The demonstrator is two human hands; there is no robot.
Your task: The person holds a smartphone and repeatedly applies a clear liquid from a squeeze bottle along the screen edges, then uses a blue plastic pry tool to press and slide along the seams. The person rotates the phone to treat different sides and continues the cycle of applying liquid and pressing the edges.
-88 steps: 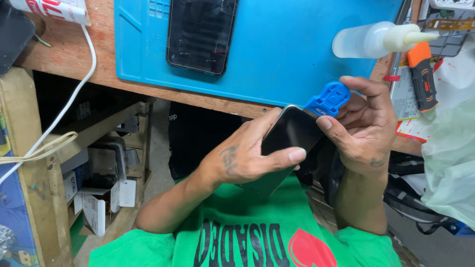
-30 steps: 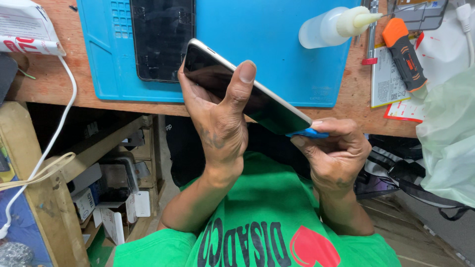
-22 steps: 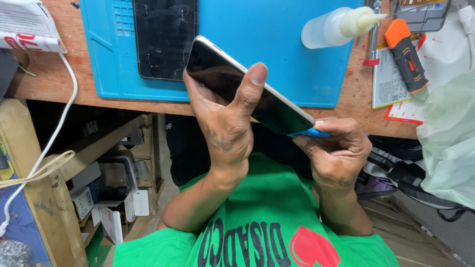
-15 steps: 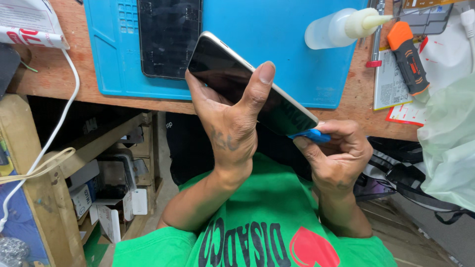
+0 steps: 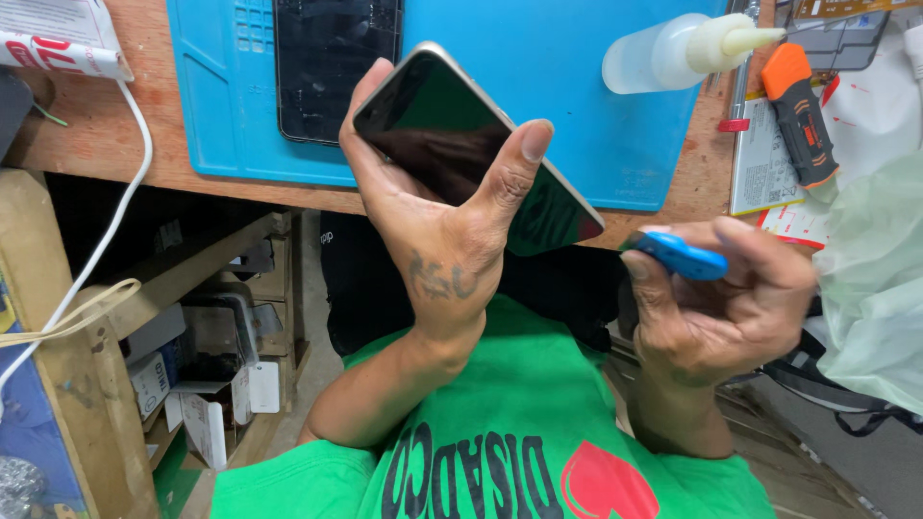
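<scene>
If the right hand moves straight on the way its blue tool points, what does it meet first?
The right hand pinches a blue tool whose tip points left, toward the lower corner of the dark phone in the left hand. It would probably meet that corner first, though depth is unclear.

Left hand [image 5: 437, 226] raised, fingers wrapped in a grip; right hand [image 5: 726, 298] pinched shut, lower.

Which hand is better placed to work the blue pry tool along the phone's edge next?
Likely the right hand: it already pinches the blue pry tool just off the phone's lower corner, while the left hand grips the phone.
</scene>
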